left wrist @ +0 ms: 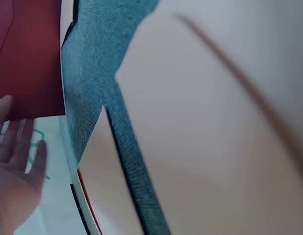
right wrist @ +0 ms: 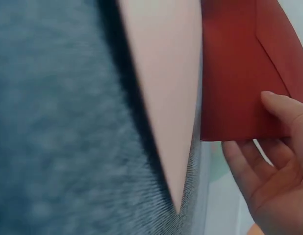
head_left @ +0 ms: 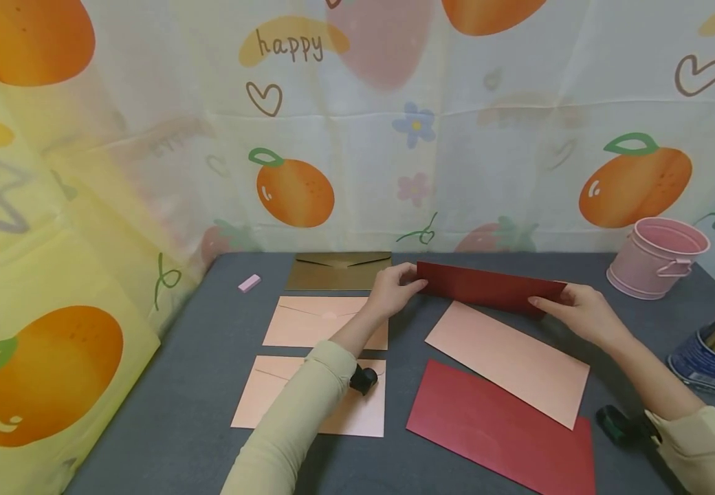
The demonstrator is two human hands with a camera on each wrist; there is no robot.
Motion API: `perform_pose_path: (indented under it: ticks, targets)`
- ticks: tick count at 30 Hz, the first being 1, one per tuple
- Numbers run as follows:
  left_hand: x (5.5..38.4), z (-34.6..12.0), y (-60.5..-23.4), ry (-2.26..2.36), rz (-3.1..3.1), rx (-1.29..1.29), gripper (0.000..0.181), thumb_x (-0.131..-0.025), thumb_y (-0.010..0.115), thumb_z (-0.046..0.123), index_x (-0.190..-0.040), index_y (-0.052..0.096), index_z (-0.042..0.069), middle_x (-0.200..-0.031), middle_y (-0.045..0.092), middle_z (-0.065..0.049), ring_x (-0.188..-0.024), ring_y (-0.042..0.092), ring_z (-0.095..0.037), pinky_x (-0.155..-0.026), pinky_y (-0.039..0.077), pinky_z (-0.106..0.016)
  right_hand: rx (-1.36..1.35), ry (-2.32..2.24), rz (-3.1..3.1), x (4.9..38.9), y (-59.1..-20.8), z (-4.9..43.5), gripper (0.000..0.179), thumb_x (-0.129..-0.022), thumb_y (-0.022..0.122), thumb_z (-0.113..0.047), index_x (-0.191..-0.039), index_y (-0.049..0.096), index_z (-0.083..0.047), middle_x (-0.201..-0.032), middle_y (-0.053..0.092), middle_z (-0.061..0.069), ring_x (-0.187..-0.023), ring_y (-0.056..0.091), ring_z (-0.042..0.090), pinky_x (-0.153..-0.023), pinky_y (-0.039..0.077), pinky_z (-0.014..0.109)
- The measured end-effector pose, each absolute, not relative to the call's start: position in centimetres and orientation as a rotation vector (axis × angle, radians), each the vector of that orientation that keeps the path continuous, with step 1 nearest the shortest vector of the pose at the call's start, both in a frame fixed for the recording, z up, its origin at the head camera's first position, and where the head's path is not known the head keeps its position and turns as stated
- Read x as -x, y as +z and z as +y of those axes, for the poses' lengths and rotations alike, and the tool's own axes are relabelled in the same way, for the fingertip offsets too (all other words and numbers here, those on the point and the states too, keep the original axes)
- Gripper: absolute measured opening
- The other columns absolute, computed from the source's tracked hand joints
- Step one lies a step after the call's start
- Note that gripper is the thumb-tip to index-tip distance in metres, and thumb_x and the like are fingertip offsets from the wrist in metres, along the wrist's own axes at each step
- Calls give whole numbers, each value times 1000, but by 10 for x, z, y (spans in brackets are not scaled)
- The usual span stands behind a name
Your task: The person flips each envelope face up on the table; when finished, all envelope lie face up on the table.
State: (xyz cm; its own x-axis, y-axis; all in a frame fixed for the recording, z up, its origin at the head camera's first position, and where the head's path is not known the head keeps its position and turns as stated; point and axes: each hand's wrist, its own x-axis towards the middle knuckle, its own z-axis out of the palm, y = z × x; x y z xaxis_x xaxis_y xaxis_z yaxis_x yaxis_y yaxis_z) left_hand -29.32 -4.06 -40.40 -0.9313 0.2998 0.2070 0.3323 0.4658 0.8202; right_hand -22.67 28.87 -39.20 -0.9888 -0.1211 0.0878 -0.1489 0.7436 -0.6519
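Note:
A dark red envelope (head_left: 487, 285) is held up at the back of the table, a hand at each short end. My left hand (head_left: 394, 289) pinches its left end, thumb in front and fingers behind. The right end is pinched by my right hand (head_left: 583, 313) in the same way; a flap edge shows on the envelope (right wrist: 235, 73) in the right wrist view. Below it, a pale pink envelope (head_left: 509, 364) lies slanted, partly over another red envelope (head_left: 487, 430). To the left, a gold envelope (head_left: 339, 278) and two pale pink envelopes (head_left: 302, 326) lie in a column.
A pink bucket (head_left: 657, 261) stands at the back right. Nearer, a blue tin (head_left: 713, 364) holds several long sticks, perhaps pencils. A small pink block (head_left: 249, 283) lies at the back left. Behind the table hangs a fruit-print cloth (head_left: 364, 158).

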Motion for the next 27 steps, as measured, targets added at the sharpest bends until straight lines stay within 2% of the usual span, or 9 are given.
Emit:
perform_pose_path:
  ticks: [4,6,10,19,23,27]
  targets:
    - [292,-45,-406,-1363,-2819,551,17,-95,64,13,-109,71,6,-106,70,-7,-99,63,-21,-82,50,-31,-271,1017,-2952,234,-393,288,48,-92,67,-38,-111,66,5,-88,71,12,-77,64,21,-63,45,32]
    - [291,-47,-407,-1309,-2862,556,17,-96,63,12,-109,71,5,-106,70,-8,-100,63,-22,-82,50,-31,-326,968,-2974,238,-395,288,48,-92,69,-35,-115,65,7,-96,72,15,-88,67,29,-68,48,35]
    - [287,-48,-406,-1272,-2874,575,17,-96,61,10,-110,70,4,-107,70,-9,-100,64,-23,-81,51,-31,-359,922,-3014,243,-397,286,48,-90,71,-31,-114,63,10,-98,71,20,-91,66,36,-69,49,38]
    - [271,-56,-397,-1608,-2737,367,21,-94,64,10,-114,69,5,-105,69,-8,-99,64,-24,-75,54,-31,-279,1189,-2997,241,-396,280,57,-91,70,-33,-122,56,12,-108,67,26,-88,69,30,-69,55,35]
    - [267,-58,-395,-1866,-2589,271,23,-93,66,8,-115,68,2,-100,67,-10,-93,66,-21,-75,56,-29,-257,1319,-2951,238,-398,275,60,-92,68,-35,-131,51,8,-115,65,26,-90,70,29,-79,55,45]
    - [262,-57,-393,-2107,-2404,160,28,-91,67,3,-119,65,-1,-101,64,-13,-91,67,-21,-78,56,-30,-200,1373,-2927,237,-399,269,72,-92,67,-40,-141,41,5,-118,64,25,-92,69,30,-88,48,56]
